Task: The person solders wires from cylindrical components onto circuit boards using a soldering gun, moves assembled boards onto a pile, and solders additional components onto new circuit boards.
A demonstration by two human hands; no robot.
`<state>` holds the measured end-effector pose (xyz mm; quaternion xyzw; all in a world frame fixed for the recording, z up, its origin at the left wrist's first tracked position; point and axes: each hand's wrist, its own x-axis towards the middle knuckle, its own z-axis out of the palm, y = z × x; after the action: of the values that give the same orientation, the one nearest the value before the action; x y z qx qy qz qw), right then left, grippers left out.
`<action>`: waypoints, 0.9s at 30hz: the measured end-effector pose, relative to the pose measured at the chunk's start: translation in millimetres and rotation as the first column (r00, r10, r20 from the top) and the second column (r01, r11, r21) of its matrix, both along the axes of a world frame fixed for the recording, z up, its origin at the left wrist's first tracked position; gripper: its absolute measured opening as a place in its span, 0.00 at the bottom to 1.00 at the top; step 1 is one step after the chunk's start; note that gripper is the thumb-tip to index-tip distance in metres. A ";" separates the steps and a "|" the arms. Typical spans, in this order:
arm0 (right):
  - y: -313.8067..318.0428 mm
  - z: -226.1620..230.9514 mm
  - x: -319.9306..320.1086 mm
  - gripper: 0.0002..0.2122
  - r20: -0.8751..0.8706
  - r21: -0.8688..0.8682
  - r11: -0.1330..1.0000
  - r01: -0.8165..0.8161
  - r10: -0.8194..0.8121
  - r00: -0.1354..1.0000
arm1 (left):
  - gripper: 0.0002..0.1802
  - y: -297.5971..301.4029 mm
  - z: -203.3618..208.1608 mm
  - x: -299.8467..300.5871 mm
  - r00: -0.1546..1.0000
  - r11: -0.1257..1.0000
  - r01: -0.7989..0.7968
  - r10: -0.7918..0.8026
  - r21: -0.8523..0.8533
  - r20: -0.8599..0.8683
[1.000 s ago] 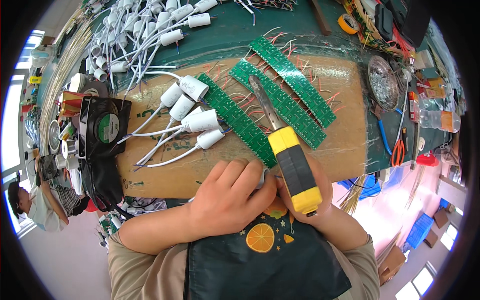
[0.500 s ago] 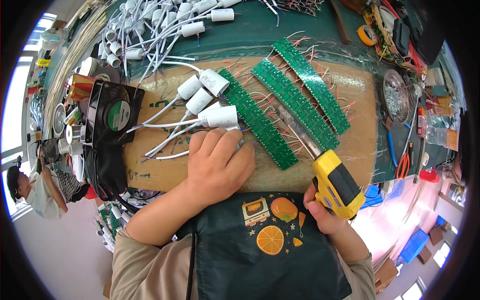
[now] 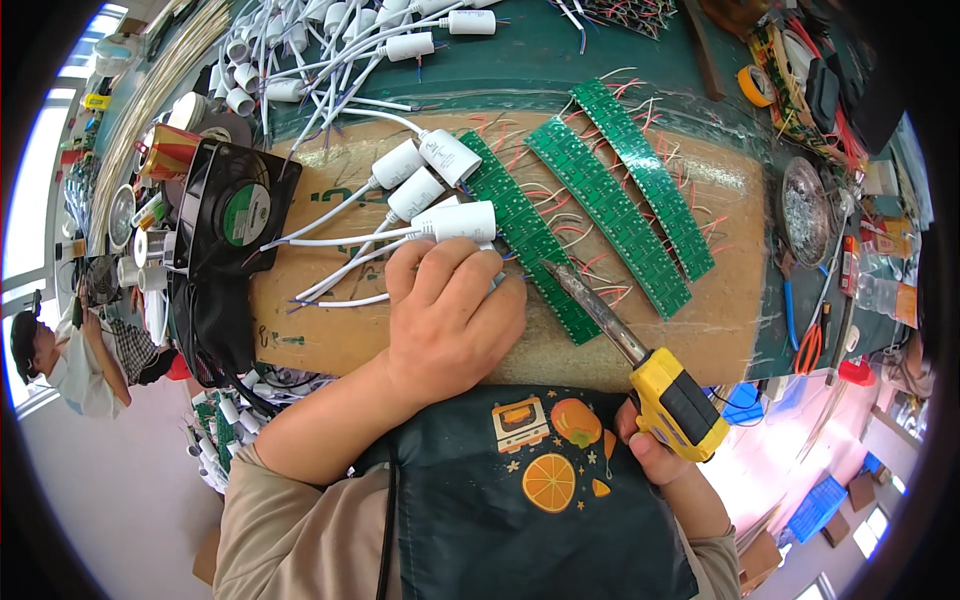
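My left hand (image 3: pixel 455 310) curls its fingers round a white lamp holder, mostly hidden beneath them; a white cable (image 3: pixel 345 301) leads under the hand. Just beyond the knuckles lie several more white lamp holders (image 3: pixel 450 155) with cables. In my right hand (image 3: pixel 652 448) is a yellow and black soldering gun (image 3: pixel 680 405), its metal barrel slanting up to the left. The tip appears over the nearest green circuit board strip (image 3: pixel 525 225); whether it touches cannot be told. Two further green strips (image 3: pixel 608 215) lie to the right, with red and white wires along them.
A brown board (image 3: pixel 330 335) covers the green table's front. At its left stands a black fan (image 3: pixel 235 210). More white lamp holders (image 3: pixel 410 46) are heaped at the back. A metal dish (image 3: pixel 805 210), pliers (image 3: pixel 790 300) and yellow tape (image 3: pixel 756 86) lie right. Another person (image 3: pixel 85 350) sits far left.
The soldering gun's tip has swung left and down, from between two strips to the nearest one. My left hand stays beside the lamp holders. The whole view has shifted slightly.
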<state>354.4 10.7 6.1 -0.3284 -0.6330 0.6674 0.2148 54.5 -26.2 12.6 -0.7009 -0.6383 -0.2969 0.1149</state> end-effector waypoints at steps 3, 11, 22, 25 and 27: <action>0.7 0.5 0.1 0.09 0.027 0.019 1.000 -0.009 0.009 1.000 | 0.14 1.0 -1.2 0.2 1.000 1.000 0.004 -0.004 0.012 0.000; 0.5 -1.7 1.3 0.09 0.026 0.013 1.000 -0.006 0.005 1.000 | 0.14 0.4 1.0 -0.2 1.000 1.000 0.014 -0.014 0.019 0.008; -2.6 -4.9 -1.1 0.10 -0.036 -0.031 0.998 0.056 -0.057 0.998 | 0.14 3.2 -2.1 0.4 0.999 0.999 0.039 -0.039 -0.005 0.011; -2.2 -2.3 -4.4 0.10 -0.019 0.015 0.999 0.048 -0.047 0.999 | 0.14 1.7 -1.9 -0.1 0.999 0.999 0.037 -0.037 -0.027 0.000; -1.4 1.0 -8.1 0.10 -0.040 0.014 0.998 0.064 -0.063 0.997 | 0.14 1.3 -1.8 -0.4 0.999 0.999 0.043 -0.043 -0.032 -0.006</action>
<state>346.3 9.3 7.1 -0.3336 -0.6231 0.6615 0.2509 54.1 -24.8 10.9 -0.7172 -0.6273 -0.2867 0.0991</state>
